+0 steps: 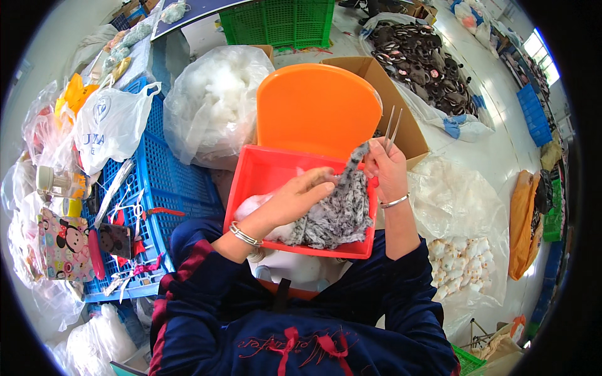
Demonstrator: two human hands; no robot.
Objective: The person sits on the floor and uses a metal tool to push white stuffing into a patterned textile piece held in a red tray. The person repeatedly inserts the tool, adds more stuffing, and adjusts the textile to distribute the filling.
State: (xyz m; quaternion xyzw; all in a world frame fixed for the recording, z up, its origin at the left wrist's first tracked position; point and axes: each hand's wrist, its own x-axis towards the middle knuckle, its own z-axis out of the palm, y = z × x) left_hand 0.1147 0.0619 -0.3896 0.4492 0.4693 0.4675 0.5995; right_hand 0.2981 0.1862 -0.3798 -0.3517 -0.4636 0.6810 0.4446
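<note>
— Where was the fur piece when you had both hands on it?

— The grey mottled fur skin (335, 213) lay in the red plastic tray (251, 172) on my lap, its bulk slumped toward the tray's right half. One narrow end of it rose up out of the tray, and my right hand (385, 169) was closed on that end, fingers pinched together around it. In the same hand I held a pair of long metal tweezers (391, 128), their tips pointing up and away from me.

— And your left hand?

— My left hand (301, 195) came in from the left, resting on top of the fur. The fingers were stretched out and only loosely curled, their tips touching the fur just beside my right hand. So it was pressing, not clamped.

— What was around you?

— A tuft of white stuffing (251, 203) lay in the tray under my left wrist. An orange plastic stool (316, 106) stood just beyond the tray, with a cardboard box (401, 106) behind it. A clear bag of white stuffing (213, 100) sat to the left of that, and a blue crate (160, 188) was near my left side.
</note>
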